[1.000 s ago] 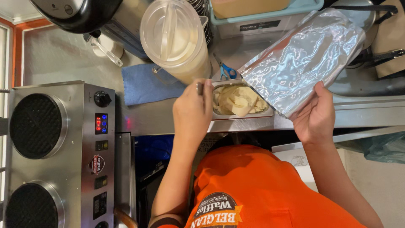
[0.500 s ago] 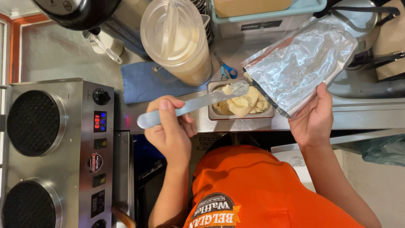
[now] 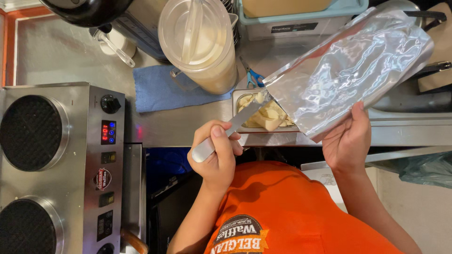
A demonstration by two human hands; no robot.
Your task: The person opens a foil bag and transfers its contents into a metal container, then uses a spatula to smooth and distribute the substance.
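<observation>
The left hand (image 3: pixel 215 157) is curled tight around the handle of a flat metal spatula (image 3: pixel 230 128), thumb laid along the top of the handle and the other fingers wrapped beneath it. The blade runs up toward 1 o'clock, and its tip, smeared with pale dough, reaches the open mouth of a silver foil pouch (image 3: pixel 351 68). The right hand (image 3: pixel 347 141) grips that pouch at its lower edge, thumb on the near face and fingers behind, holding it tilted so the mouth points toward 8 o'clock, right over a small rectangular steel tray (image 3: pixel 235 106). The tray sits on the steel counter (image 3: pixel 179 129) and holds pale yellow dough pieces (image 3: pixel 266 117); the pouch covers the tray's right part, and more pale pieces show dimly through the foil. At 12 o'clock from the left hand stands a tall clear plastic container (image 3: pixel 200 40) of cream-coloured batter with its lid on, resting partly on a blue cloth (image 3: pixel 157 89) that is spread on the counter. Blue-handled scissors (image 3: pixel 254 77) lie just beyond the tray, between the container and the pouch. At 9 o'clock from the left hand, well apart from it, stands a steel waffle maker (image 3: pixel 61 164) with two round dark plates, a black knob and a lit red display.
</observation>
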